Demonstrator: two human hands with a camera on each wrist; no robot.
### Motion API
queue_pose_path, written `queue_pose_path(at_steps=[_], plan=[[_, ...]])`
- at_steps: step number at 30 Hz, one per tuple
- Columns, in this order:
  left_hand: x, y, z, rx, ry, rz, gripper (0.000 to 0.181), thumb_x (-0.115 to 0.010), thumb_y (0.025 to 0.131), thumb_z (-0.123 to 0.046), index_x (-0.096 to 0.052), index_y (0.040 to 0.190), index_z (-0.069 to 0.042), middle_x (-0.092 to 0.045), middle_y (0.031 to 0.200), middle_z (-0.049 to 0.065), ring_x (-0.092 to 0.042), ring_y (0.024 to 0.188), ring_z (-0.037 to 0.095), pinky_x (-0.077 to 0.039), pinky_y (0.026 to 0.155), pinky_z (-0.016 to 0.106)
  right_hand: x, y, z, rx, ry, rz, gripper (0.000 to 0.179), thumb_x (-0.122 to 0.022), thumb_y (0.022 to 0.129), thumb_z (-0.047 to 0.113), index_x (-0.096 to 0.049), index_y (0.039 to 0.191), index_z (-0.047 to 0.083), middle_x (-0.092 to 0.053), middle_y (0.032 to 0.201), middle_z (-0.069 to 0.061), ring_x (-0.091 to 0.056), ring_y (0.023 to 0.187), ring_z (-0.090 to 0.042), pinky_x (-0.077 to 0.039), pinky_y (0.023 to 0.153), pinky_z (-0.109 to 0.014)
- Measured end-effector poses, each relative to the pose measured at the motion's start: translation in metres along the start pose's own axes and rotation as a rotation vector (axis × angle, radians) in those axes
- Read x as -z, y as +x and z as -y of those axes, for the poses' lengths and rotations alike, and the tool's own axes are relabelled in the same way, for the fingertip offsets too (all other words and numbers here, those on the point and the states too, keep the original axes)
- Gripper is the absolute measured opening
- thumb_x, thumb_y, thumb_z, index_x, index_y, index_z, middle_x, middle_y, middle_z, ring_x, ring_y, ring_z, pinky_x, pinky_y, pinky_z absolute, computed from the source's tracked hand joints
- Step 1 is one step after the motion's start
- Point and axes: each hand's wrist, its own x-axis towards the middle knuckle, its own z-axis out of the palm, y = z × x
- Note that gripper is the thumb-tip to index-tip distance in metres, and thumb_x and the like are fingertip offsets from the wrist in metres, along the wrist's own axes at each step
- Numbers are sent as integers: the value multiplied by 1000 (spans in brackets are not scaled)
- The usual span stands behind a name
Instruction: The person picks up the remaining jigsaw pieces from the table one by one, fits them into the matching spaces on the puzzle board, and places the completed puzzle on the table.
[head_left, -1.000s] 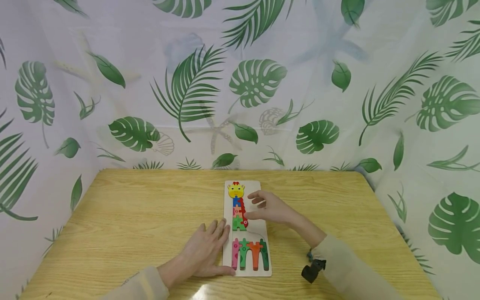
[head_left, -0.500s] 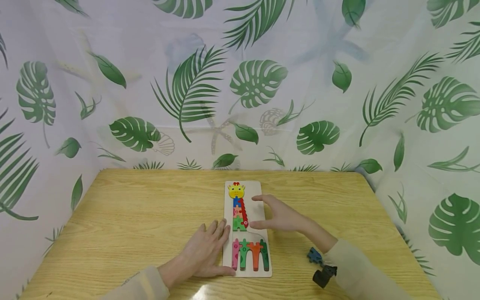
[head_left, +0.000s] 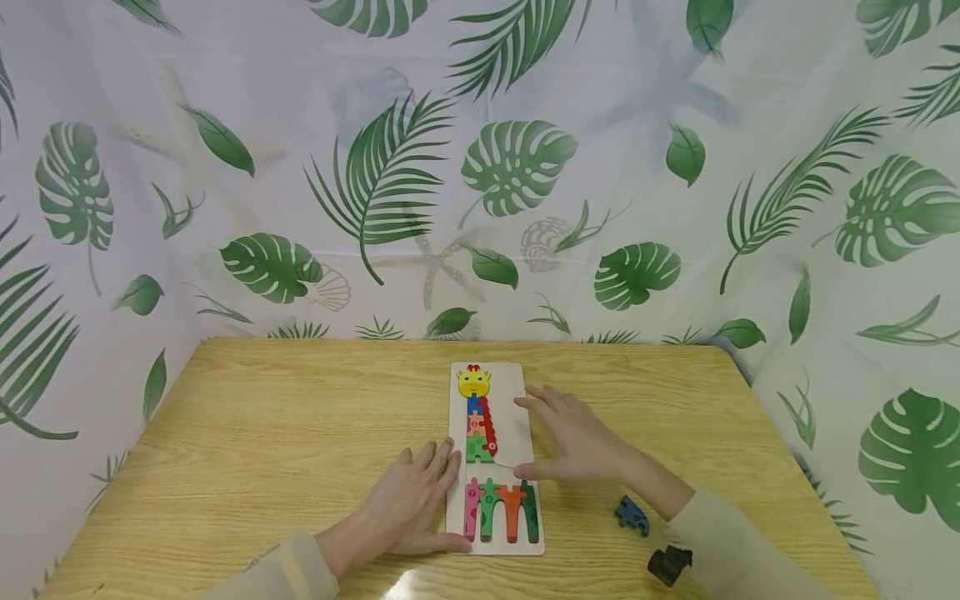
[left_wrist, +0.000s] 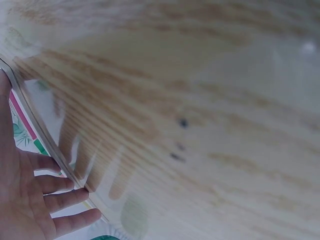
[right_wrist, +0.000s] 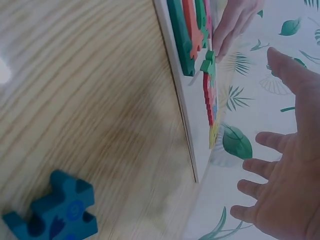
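Note:
A giraffe jigsaw puzzle board (head_left: 510,383) lies on the table, with a yellow head piece (head_left: 473,382), blue, pink and green neck pieces, a red mane piece (head_left: 488,425) and several coloured leg pieces (head_left: 512,512) set in it. My left hand (head_left: 412,500) rests with straight fingers along the board's left edge. My right hand (head_left: 573,437) is over the board's right side, fingers spread, holding nothing. A loose dark blue puzzle piece (head_left: 632,516), also seen as a teal-blue piece (right_wrist: 57,210) in the right wrist view, lies on the table below the right forearm.
The wooden table (head_left: 300,400) reaches back to a white cloth (head_left: 555,308) printed with green leaves, which hangs on the far side and both flanks. A black wrist camera (head_left: 670,566) sits at the right cuff.
My right hand has moved right and toward me, away from the red mane piece, its fingers spreading. The blue piece by the right wrist has come into fuller view. The left hand has stayed still.

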Motion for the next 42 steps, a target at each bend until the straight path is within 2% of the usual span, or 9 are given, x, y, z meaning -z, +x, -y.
queue_pose_path(at_steps=[6,12,18,32,42], plan=[[0,0,0,1,1,-5,123,-25,82,-102,-38,164,-12,-40,170,13,-53,148,30,-53,111,48,-1,-8,-2,51,-119,-32,99,-80,83,64,-44,160,15,-36,171,-18,-31,157,-51,-26,122,-77],[0,0,0,2,7,-13,123,-26,82,-102,-38,164,-11,-41,170,14,-52,148,30,-53,111,47,-2,-16,-8,86,-187,-55,101,-76,81,70,-44,161,17,-37,171,-15,-30,159,-49,-25,125,-74],[-1,-1,-1,0,7,-18,123,-25,82,-102,-38,164,-11,-41,170,14,-53,148,30,-53,110,47,-2,-26,-16,108,-193,-76,98,-75,83,69,-47,159,13,-40,169,-18,-33,157,-50,-28,124,-72],[-2,-1,-1,3,8,-18,123,-25,82,-102,-38,164,-11,-40,170,14,-53,148,30,-54,110,47,-5,-48,-33,75,-244,-133,95,-76,83,68,-51,156,12,-46,164,-19,-42,151,-50,-35,120,-71],[-1,-1,0,1,12,-21,123,-25,82,-101,-37,164,-10,-40,170,14,-53,148,30,-54,111,48,-7,-63,-45,66,-236,-154,94,-77,83,68,-53,154,13,-49,163,-18,-44,150,-49,-37,118,-71]])
